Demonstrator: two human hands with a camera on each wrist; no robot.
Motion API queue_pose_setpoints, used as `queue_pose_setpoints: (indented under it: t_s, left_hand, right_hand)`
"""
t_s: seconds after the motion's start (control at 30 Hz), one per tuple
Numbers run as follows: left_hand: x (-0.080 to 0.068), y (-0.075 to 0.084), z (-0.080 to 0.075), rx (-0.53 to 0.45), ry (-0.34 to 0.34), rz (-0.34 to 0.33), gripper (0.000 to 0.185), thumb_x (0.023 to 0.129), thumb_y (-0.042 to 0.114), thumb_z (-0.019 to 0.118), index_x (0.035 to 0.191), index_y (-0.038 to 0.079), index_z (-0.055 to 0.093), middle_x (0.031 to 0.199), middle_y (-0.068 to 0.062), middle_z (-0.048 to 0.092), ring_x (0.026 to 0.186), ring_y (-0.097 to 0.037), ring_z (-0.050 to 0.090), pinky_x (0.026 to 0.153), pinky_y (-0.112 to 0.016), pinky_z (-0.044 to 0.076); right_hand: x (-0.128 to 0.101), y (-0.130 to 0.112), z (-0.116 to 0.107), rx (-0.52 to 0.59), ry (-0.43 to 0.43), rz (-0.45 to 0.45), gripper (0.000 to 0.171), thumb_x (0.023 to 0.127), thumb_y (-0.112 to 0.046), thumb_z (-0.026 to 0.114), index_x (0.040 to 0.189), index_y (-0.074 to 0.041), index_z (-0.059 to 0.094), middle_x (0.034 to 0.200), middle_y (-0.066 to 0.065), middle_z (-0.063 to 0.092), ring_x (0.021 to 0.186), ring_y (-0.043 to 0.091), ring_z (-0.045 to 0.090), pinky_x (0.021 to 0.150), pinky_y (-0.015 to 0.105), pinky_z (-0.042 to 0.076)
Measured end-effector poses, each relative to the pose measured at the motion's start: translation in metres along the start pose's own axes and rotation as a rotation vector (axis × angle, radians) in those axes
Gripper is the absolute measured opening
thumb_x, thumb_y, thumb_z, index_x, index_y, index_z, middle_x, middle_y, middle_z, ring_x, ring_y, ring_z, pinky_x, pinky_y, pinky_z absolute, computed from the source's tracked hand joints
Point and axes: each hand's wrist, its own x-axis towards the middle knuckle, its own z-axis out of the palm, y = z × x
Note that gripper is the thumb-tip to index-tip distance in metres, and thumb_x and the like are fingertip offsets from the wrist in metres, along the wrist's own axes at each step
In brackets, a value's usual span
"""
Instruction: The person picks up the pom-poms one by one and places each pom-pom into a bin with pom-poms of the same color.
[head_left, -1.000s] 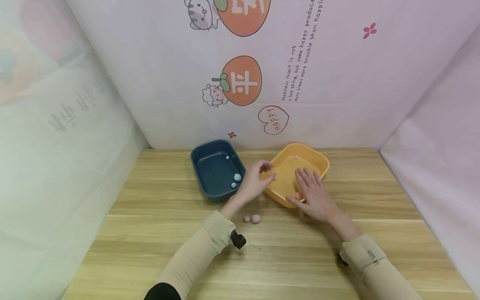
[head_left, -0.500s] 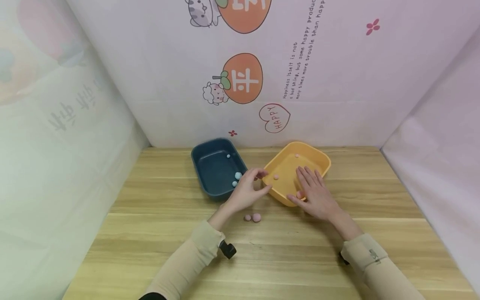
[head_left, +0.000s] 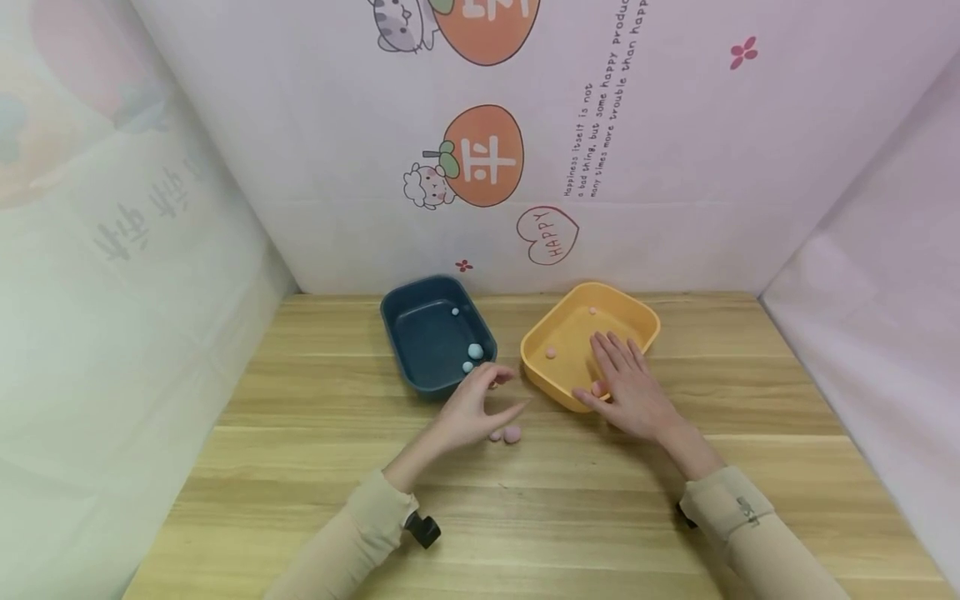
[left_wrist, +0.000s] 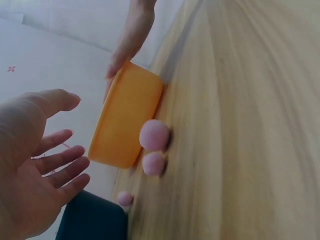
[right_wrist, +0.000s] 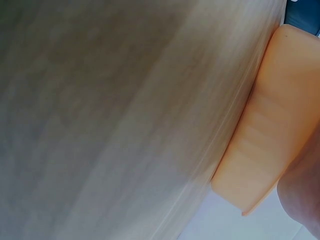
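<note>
My left hand [head_left: 474,410] hovers over the table near the blue tray's near right corner, thumb and fingers apart with nothing between them. Just below it lie a larger pink ball [head_left: 512,434] and a smaller pink ball [head_left: 495,435], side by side. The left wrist view shows another small pink ball [left_wrist: 125,198] beside the blue tray. My right hand [head_left: 636,396] lies across the near right rim of the yellow tray [head_left: 536,377], fingers straight and reaching inside. A salmon-pink ball [head_left: 597,388] shows between its thumb and forefinger.
The dark blue tray [head_left: 420,333] stands left of the yellow one, with several pale blue balls [head_left: 476,352] inside. Two small pink balls [head_left: 551,353] sit farther in the yellow tray. Behind the wooden table [head_left: 600,517] rises a printed white cloth wall [head_left: 337,167].
My left hand has drawn back from the yellow tray, leftward and toward me, uncovering a small pink ball inside that tray. The right hand has stayed in place.
</note>
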Motion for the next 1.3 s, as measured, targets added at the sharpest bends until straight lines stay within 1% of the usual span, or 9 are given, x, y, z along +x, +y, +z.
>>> queue_pose_setpoints:
  t_s: [0.07, 0.17, 0.33, 0.43, 0.57, 0.7, 0.83, 1.17, 1.3]
  left_hand:
    - [-0.006, -0.003, -0.002, 0.021, -0.015, 0.005, 0.045, 0.086, 0.029, 0.074, 0.125, 0.014, 0.057, 0.124, -0.002, 0.06, 0.115, -0.019, 0.057, 0.1, -0.037, 0.05]
    - [-0.014, -0.006, -0.005, 0.042, -0.068, 0.008, 0.051, 0.085, 0.034, 0.074, 0.129, 0.017, 0.055, 0.129, 0.002, 0.057, 0.121, -0.016, 0.053, 0.104, -0.037, 0.047]
    - [-0.028, -0.009, -0.007, 0.05, -0.192, 0.03, 0.068, 0.081, 0.047, 0.075, 0.136, 0.018, 0.047, 0.146, -0.004, 0.047, 0.144, -0.027, 0.035, 0.116, -0.049, 0.035]
    - [-0.033, -0.012, -0.004, 0.054, -0.226, 0.046, 0.073, 0.079, 0.05, 0.076, 0.137, 0.018, 0.045, 0.148, -0.006, 0.045, 0.148, -0.032, 0.027, 0.119, -0.052, 0.029]
    - [-0.033, -0.019, 0.002, 0.078, -0.227, 0.049, 0.067, 0.08, 0.046, 0.076, 0.134, 0.017, 0.048, 0.139, 0.002, 0.051, 0.143, -0.024, 0.036, 0.118, -0.046, 0.034]
    - [-0.032, -0.025, 0.011, 0.109, -0.206, 0.003, 0.054, 0.08, 0.037, 0.077, 0.125, 0.018, 0.053, 0.127, 0.007, 0.055, 0.126, -0.014, 0.046, 0.11, -0.038, 0.042]
    - [-0.031, -0.027, 0.019, 0.135, -0.19, -0.028, 0.044, 0.08, 0.032, 0.078, 0.117, 0.019, 0.057, 0.119, 0.007, 0.058, 0.118, -0.013, 0.048, 0.104, -0.036, 0.045]
    - [-0.029, -0.024, 0.022, 0.177, -0.151, -0.012, 0.027, 0.083, 0.028, 0.076, 0.104, 0.018, 0.062, 0.108, 0.006, 0.061, 0.107, -0.013, 0.049, 0.093, -0.031, 0.046]
    - [-0.03, -0.023, 0.021, 0.182, -0.139, 0.0, 0.026, 0.082, 0.027, 0.076, 0.103, 0.017, 0.063, 0.107, 0.005, 0.062, 0.106, -0.013, 0.05, 0.093, -0.03, 0.046]
  right_hand:
    - [0.0, 0.0, 0.0, -0.003, -0.005, 0.001, 0.096, 0.091, -0.063, 0.052, 0.154, -0.001, 0.018, 0.161, 0.019, 0.023, 0.15, 0.037, 0.02, 0.125, 0.051, 0.005]
    - [0.001, 0.0, -0.002, -0.002, -0.014, 0.009, 0.096, 0.09, -0.064, 0.052, 0.154, -0.002, 0.017, 0.161, 0.018, 0.022, 0.15, 0.037, 0.018, 0.125, 0.05, 0.003]
    - [0.001, 0.0, -0.002, -0.005, -0.02, 0.012, 0.096, 0.091, -0.064, 0.051, 0.155, -0.002, 0.017, 0.161, 0.018, 0.022, 0.15, 0.037, 0.019, 0.125, 0.05, 0.003]
    - [0.0, 0.0, -0.001, -0.005, -0.016, 0.01, 0.095, 0.091, -0.063, 0.052, 0.154, -0.001, 0.018, 0.161, 0.019, 0.023, 0.15, 0.037, 0.019, 0.125, 0.051, 0.005]
    - [0.0, -0.001, -0.001, -0.001, -0.013, 0.01, 0.095, 0.091, -0.063, 0.052, 0.154, -0.001, 0.018, 0.161, 0.019, 0.023, 0.15, 0.037, 0.019, 0.125, 0.051, 0.006]
    - [0.0, -0.002, -0.002, 0.002, -0.016, 0.011, 0.095, 0.09, -0.063, 0.053, 0.154, -0.002, 0.018, 0.161, 0.019, 0.023, 0.151, 0.037, 0.018, 0.125, 0.05, 0.005]
    - [0.0, -0.003, -0.002, 0.003, -0.013, 0.008, 0.095, 0.09, -0.062, 0.053, 0.154, -0.002, 0.019, 0.161, 0.018, 0.023, 0.15, 0.037, 0.019, 0.126, 0.049, 0.004]
    - [0.0, -0.003, -0.001, 0.008, -0.008, 0.007, 0.094, 0.091, -0.063, 0.053, 0.155, -0.002, 0.018, 0.161, 0.018, 0.023, 0.151, 0.037, 0.019, 0.126, 0.048, 0.002]
    - [0.0, -0.003, -0.002, 0.008, -0.004, 0.003, 0.094, 0.09, -0.062, 0.053, 0.154, -0.002, 0.019, 0.161, 0.018, 0.024, 0.15, 0.037, 0.019, 0.126, 0.048, 0.003]
